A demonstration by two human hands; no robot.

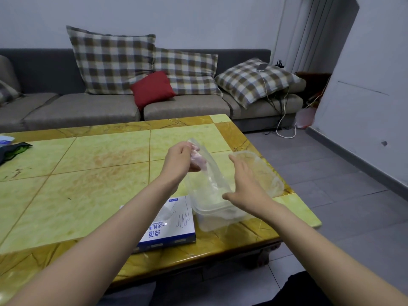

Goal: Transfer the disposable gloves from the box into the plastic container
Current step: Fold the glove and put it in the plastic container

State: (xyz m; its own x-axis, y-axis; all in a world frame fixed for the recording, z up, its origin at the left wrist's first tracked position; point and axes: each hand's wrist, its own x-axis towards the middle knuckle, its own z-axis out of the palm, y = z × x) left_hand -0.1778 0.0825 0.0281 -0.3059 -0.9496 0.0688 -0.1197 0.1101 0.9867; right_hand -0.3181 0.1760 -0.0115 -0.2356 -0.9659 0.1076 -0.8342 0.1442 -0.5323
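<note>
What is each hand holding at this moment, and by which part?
The left hand pinches a clear disposable glove by its upper end; the rest hangs into the plastic container. The right hand holds nothing.

On the surface [88,173], the glove box [176,226] lies near the front edge, with the plastic container [218,215] just beside it at three o'clock and a glove [210,173] hanging over it. The lid [265,173] rests at the container's one o'clock. The sofa [88,107] stands behind, at twelve.

A home living room: grey sofa [132,107], checked cushions [110,60], marble coffee table [88,164].
</note>
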